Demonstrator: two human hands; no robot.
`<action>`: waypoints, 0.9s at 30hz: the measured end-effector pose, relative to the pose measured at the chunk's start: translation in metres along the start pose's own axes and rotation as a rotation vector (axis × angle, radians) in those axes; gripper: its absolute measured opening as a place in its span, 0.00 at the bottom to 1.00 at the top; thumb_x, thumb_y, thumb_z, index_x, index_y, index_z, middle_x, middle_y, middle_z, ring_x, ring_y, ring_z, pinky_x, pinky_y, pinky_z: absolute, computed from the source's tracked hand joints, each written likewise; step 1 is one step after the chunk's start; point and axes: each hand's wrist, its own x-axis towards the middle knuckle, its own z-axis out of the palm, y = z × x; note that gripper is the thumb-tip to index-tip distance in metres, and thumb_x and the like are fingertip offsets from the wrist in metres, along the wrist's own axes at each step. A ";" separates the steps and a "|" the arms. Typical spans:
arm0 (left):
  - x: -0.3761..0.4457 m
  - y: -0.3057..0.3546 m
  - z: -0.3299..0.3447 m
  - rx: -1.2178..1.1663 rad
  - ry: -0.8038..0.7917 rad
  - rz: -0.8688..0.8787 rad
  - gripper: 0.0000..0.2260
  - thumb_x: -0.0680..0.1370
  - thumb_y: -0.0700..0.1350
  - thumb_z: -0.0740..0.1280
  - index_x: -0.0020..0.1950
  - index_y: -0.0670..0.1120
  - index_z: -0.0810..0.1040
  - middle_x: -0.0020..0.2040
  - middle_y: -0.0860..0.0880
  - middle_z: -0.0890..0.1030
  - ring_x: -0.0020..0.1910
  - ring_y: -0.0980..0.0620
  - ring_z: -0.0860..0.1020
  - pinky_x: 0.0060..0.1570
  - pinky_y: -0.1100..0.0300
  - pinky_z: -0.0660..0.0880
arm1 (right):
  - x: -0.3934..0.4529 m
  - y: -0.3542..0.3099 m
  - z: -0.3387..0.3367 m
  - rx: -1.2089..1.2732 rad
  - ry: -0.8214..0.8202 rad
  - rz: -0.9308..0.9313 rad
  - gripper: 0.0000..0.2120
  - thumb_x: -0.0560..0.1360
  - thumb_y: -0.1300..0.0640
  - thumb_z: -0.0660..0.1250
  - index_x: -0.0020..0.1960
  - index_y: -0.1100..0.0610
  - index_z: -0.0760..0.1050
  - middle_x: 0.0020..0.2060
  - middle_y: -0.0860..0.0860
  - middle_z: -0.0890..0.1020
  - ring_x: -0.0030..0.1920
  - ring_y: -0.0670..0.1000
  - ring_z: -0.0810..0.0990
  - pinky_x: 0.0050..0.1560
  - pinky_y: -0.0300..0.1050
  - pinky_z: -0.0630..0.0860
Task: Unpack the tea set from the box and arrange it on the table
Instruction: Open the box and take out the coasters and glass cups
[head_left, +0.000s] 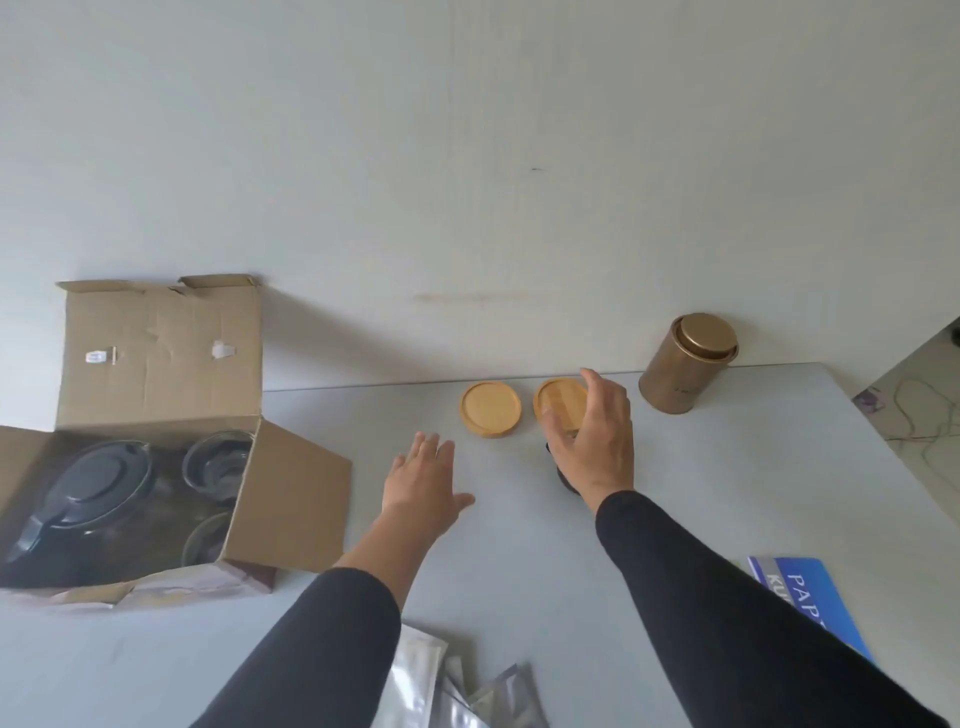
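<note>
Silver packets (441, 686) lie nearest; two wooden coasters (490, 408) are out, the right hand (592, 441) cups a dark glass, the left hand (423, 480) spreads empty, while teapot (83, 488) and glasses wait in the box (291, 493) at left.

Open surface (519, 519) between box (291, 499) and tin (680, 364); two coasters (490, 409) obstruct the far edge
</note>
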 end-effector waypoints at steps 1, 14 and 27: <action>-0.002 -0.009 -0.012 -0.014 0.053 0.011 0.32 0.78 0.56 0.62 0.77 0.45 0.53 0.78 0.47 0.52 0.78 0.48 0.46 0.76 0.52 0.52 | 0.000 -0.015 0.003 0.018 0.006 -0.019 0.27 0.72 0.51 0.69 0.67 0.60 0.68 0.59 0.58 0.73 0.61 0.57 0.71 0.60 0.52 0.71; -0.070 -0.228 -0.078 0.016 0.218 -0.108 0.24 0.80 0.56 0.56 0.73 0.48 0.60 0.77 0.50 0.54 0.77 0.45 0.48 0.74 0.41 0.54 | -0.065 -0.220 0.087 -0.014 -0.177 -0.368 0.23 0.71 0.46 0.60 0.59 0.60 0.73 0.52 0.56 0.77 0.53 0.57 0.75 0.52 0.50 0.75; -0.088 -0.295 -0.066 0.134 0.110 -0.103 0.35 0.78 0.64 0.53 0.78 0.52 0.40 0.79 0.49 0.39 0.77 0.45 0.36 0.74 0.40 0.44 | -0.095 -0.275 0.164 -0.460 -0.614 -0.316 0.35 0.67 0.37 0.67 0.68 0.52 0.63 0.67 0.51 0.70 0.70 0.56 0.60 0.64 0.58 0.62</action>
